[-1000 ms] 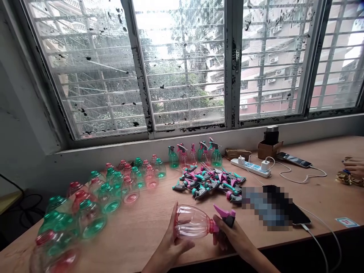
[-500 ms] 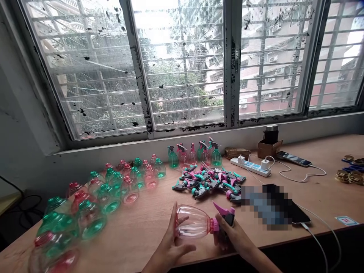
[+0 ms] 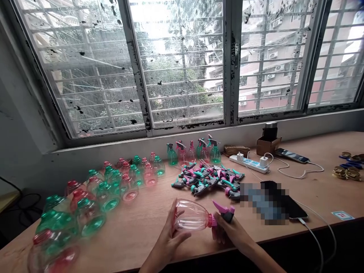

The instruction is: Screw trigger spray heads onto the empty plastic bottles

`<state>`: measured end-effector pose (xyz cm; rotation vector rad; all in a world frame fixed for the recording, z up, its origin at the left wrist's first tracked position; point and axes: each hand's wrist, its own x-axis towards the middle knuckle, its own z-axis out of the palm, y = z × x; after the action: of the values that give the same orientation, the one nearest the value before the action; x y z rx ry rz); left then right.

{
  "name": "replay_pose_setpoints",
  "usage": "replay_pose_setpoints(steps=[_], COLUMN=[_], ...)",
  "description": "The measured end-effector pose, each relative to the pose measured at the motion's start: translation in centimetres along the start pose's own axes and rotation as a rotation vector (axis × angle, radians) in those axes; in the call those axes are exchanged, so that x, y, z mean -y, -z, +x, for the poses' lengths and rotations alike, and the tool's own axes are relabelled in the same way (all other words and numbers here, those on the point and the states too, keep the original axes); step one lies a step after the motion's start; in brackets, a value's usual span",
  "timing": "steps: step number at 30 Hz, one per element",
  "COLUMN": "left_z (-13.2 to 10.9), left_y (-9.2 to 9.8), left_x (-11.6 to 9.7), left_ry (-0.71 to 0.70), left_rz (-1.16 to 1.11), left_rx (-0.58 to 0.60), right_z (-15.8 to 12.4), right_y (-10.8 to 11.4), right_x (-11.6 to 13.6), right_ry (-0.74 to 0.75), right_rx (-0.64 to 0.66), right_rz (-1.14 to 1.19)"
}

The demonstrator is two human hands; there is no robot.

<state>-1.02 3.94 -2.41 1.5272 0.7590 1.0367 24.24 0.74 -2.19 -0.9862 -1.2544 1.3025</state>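
A clear pink spray bottle [image 3: 193, 215] lies sideways in the air above the table's front edge, its base to the left. My left hand [image 3: 170, 231] is closed around the base, thumb below and fingers behind the plastic. At the neck, my right hand [image 3: 227, 229] grips the pink collar of the spray head [image 3: 224, 210], whose pink trigger points up. The spray head sits on the bottle's mouth; whether it is fully tight I cannot tell. Just beyond the hands lies a heap of loose pink, green and grey spray heads [image 3: 207, 178].
Rows of open pink and green bottles [image 3: 113, 185] fill the table's left side. Several bottles with spray heads [image 3: 193, 153] stand by the wall. To the right are a power strip [image 3: 250, 163], a cabled phone [image 3: 295, 208], another phone [image 3: 292, 154] and a cardboard box [image 3: 267, 146].
The view has shifted slightly. Both hands still hold the spray bottle at base and neck; the right hand's fingers have turned a little around the collar.
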Motion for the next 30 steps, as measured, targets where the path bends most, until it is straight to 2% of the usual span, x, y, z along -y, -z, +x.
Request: replay_pose_setpoints(steps=[4, 12, 17, 25, 30], left_z=[-0.1, -0.1, -0.1, -0.1, -0.1], left_y=[0.1, 0.3, 0.4, 0.1, 0.0], left_x=[0.1, 0.1, 0.4, 0.2, 0.2], left_ry=[0.033, 0.041, 0.057, 0.020, 0.003], left_rz=[0.027, 0.054, 0.057, 0.005, -0.021], left_rx=[-0.008, 0.007, 0.019, 0.016, -0.002], right_z=[0.2, 0.1, 0.2, 0.1, 0.1], right_y=[0.0, 0.1, 0.2, -0.3, -0.2], right_x=[-0.3, -0.4, -0.9, 0.7, 0.4], right_ry=[0.045, 0.015, 0.051, 0.089, 0.087], right_rx=[0.026, 0.006, 0.013, 0.045, 0.032], right_rz=[0.016, -0.001, 0.016, 0.020, 0.008])
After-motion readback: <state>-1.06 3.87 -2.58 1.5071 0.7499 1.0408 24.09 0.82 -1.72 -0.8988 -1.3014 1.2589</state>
